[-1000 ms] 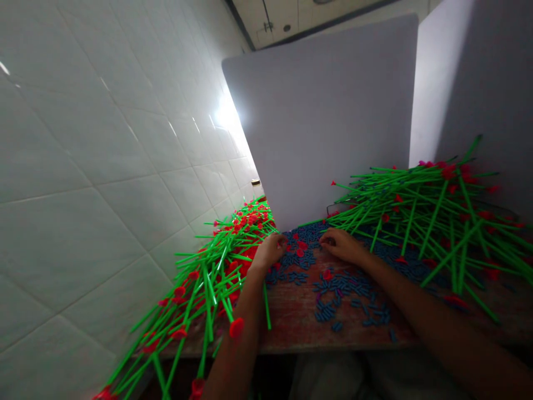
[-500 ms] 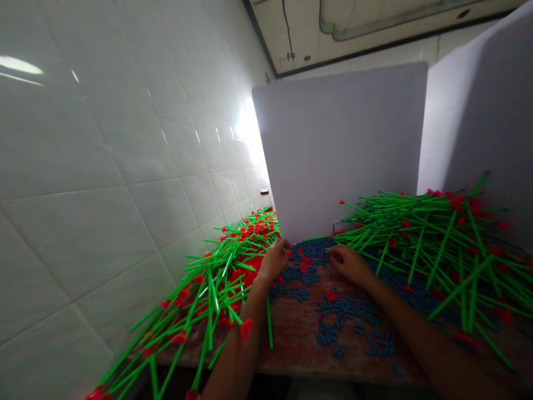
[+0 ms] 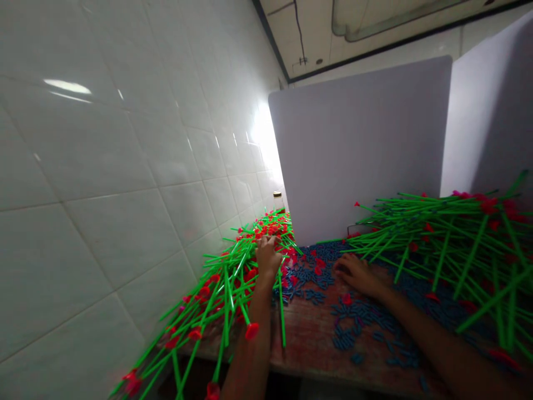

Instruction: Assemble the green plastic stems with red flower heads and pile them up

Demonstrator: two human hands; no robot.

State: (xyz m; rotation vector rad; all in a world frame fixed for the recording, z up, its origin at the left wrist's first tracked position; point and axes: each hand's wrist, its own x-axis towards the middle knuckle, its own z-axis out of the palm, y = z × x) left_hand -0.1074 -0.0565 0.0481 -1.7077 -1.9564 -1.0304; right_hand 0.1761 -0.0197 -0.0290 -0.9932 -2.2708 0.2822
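Observation:
My left hand (image 3: 267, 258) is over the left heap of green sticks (image 3: 227, 280) with red cup-shaped ends. Its fingers look spread and bent down onto the heap, and their tips are partly hidden. On the wooden table's right half, my right hand (image 3: 353, 272) rests low with fingers curled in; anything between them is hidden. Small dark blue cylinder-shaped pieces (image 3: 345, 339) lie scattered around and in front of it. A few loose red cups (image 3: 318, 266) sit among those pieces, between my two hands.
A second heap of green sticks (image 3: 433, 239) rises at the right. Upright pale panels (image 3: 362, 150) stand behind the table and on the right. The white tiled wall (image 3: 100, 233) runs along the left. A lidded jar (image 3: 278, 201) stands beyond the left heap. The wooden table edge (image 3: 316, 369) is nearest me.
My left hand has moved left, from the blue pieces in the middle onto the left heap of sticks. My right hand stays near the blue pieces. The view has shifted slightly left.

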